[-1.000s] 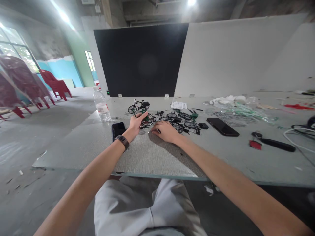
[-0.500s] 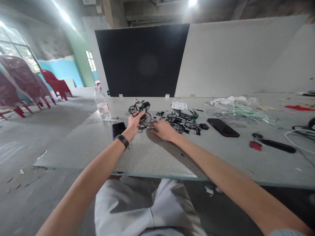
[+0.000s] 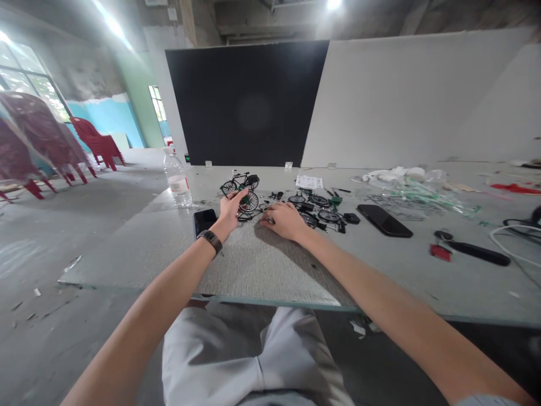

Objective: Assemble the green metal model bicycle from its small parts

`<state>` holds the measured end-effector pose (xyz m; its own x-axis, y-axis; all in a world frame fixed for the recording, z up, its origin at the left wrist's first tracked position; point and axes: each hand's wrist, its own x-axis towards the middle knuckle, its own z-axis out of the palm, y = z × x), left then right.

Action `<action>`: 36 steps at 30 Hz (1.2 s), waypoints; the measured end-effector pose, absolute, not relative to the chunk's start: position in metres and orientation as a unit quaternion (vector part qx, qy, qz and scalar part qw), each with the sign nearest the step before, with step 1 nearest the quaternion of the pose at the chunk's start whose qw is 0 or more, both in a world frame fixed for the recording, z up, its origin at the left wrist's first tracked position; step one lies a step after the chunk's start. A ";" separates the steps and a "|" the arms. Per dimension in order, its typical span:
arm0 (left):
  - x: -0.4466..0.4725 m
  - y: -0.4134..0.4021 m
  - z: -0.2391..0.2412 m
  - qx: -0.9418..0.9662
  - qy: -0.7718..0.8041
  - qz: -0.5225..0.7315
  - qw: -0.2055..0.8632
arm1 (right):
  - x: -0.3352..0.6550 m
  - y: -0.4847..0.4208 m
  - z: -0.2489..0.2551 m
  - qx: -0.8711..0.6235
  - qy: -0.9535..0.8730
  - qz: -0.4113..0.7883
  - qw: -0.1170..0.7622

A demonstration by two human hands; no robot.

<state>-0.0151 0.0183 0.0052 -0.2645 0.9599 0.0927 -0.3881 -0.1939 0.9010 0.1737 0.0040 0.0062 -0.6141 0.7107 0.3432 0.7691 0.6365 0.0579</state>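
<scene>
My left hand (image 3: 229,211) is closed on a partly built model bicycle (image 3: 249,201), with a spoked wheel and green parts showing past the fingers. The grip hides much of it. Just behind stands a black model bicycle (image 3: 240,181) with a dark box at its rear. On the tabletop, my right hand (image 3: 285,220) has its fingers curled and drawn together; a small silvery bit shows at the fingertips, too small to name. Close to it lie loose model bicycle parts (image 3: 328,216), among them spoked wheels and black pieces.
A water bottle (image 3: 177,180) stands at the left. One phone (image 3: 204,219) lies by my left wrist, another phone (image 3: 384,220) to the right. Farther right are a black-handled tool (image 3: 477,251) and plastic wrapping (image 3: 435,189). An instruction sheet (image 3: 309,182) lies behind the parts.
My right hand has shifted slightly right, and its fingers have gone from spread on the table to curled together. My left hand keeps its hold, almost still.
</scene>
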 end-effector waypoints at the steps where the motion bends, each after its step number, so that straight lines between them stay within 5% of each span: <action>1: -0.015 0.018 0.005 0.358 0.402 0.684 0.492 | 0.172 0.004 0.006 -0.422 -0.889 -0.093 0.148; 36: -0.021 0.015 0.010 0.362 0.401 0.665 0.516 | 0.157 0.004 0.005 -0.396 -0.903 0.019 0.163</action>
<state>-0.0214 0.0147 0.0102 -0.2057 0.9763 0.0665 -0.3955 -0.1451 0.9070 0.1567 0.0036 0.0049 -0.6332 0.7217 0.2796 0.7094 0.6856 -0.1631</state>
